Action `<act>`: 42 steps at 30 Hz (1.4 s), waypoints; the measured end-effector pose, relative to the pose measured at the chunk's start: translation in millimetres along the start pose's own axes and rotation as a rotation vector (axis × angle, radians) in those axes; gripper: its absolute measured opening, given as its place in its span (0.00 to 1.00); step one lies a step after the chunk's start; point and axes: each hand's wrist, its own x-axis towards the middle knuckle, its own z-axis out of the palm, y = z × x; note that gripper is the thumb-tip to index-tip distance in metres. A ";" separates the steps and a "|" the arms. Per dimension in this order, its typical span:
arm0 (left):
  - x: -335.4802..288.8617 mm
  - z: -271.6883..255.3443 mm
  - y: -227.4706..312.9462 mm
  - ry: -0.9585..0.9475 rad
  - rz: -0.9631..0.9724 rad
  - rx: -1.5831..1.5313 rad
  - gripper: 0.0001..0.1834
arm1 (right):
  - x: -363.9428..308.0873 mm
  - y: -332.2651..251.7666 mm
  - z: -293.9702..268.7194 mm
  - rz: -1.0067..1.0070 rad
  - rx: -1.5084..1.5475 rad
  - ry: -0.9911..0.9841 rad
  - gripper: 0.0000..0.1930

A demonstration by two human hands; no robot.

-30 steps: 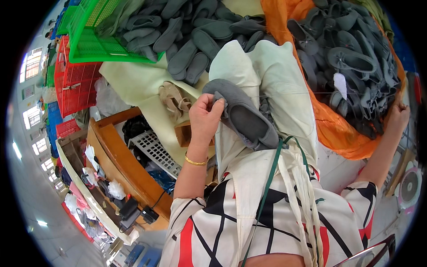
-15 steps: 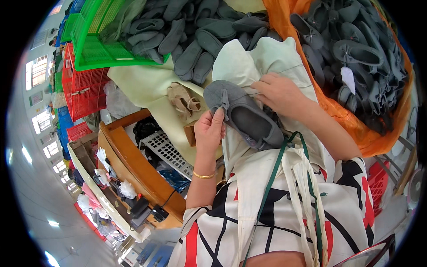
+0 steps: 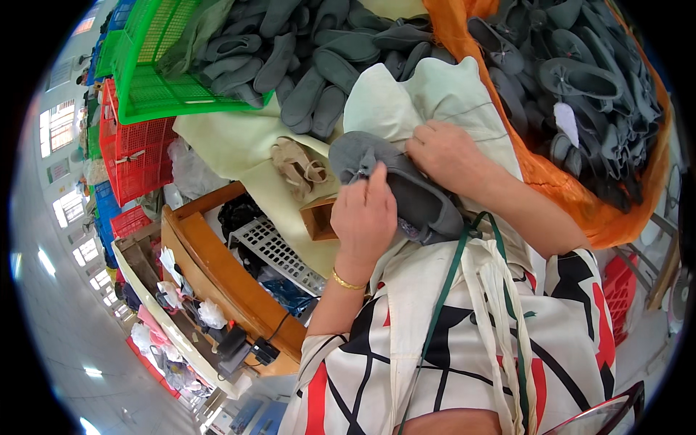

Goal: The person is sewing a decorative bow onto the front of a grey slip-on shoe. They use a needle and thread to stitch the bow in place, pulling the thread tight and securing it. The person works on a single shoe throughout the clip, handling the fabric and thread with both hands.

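Observation:
A grey fabric slipper (image 3: 417, 199) lies on a pale cream cloth (image 3: 442, 94) over my lap. My left hand (image 3: 366, 217) covers the slipper's near side, its fingers pinching the small bow at the toe. My right hand (image 3: 444, 151) rests on the slipper's far edge, fingers curled on the fabric and a thin thread. A gold bangle sits on my left wrist.
Piles of grey slippers fill a green crate (image 3: 156, 80) at the upper left and an orange cloth bag (image 3: 616, 217) at the right. A beige slipper pair (image 3: 297, 170) lies on cream cloth. Red crates (image 3: 134, 156) and a wooden bench (image 3: 232, 290) stand at the left.
My right hand came from the far right onto the slipper's far edge. My left hand shifted over the toe and now lies across the slipper.

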 end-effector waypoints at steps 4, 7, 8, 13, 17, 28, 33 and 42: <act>0.2 11.4 -6.6 -0.016 -0.189 -0.037 0.28 | 17.7 8.7 2.6 0.165 -0.025 0.165 0.05; -6.4 22.7 -6.2 0.026 -0.353 -0.261 0.28 | 40.4 2.5 -4.7 0.303 0.294 0.396 0.07; -6.7 26.2 -7.1 0.043 -0.385 -0.317 0.27 | 47.9 -2.9 -5.4 0.355 0.443 0.482 0.09; -1.7 29.0 -9.8 0.038 -0.464 -0.355 0.25 | 64.6 -41.0 13.4 0.626 1.794 0.344 0.15; -8.8 38.1 -24.1 0.070 -0.371 -0.339 0.22 | 57.3 -53.9 0.6 0.686 2.016 0.258 0.13; 36.1 27.4 -43.6 0.085 0.083 -0.279 0.21 | 38.9 -83.2 -45.8 0.562 1.766 0.404 0.13; 42.5 33.5 -28.8 -0.007 0.154 -0.463 0.19 | 6.9 -110.5 -54.4 0.545 1.486 0.339 0.13; 11.1 44.5 -3.9 -0.418 -0.129 -0.792 0.14 | -28.0 -51.1 -67.9 0.242 0.489 0.499 0.05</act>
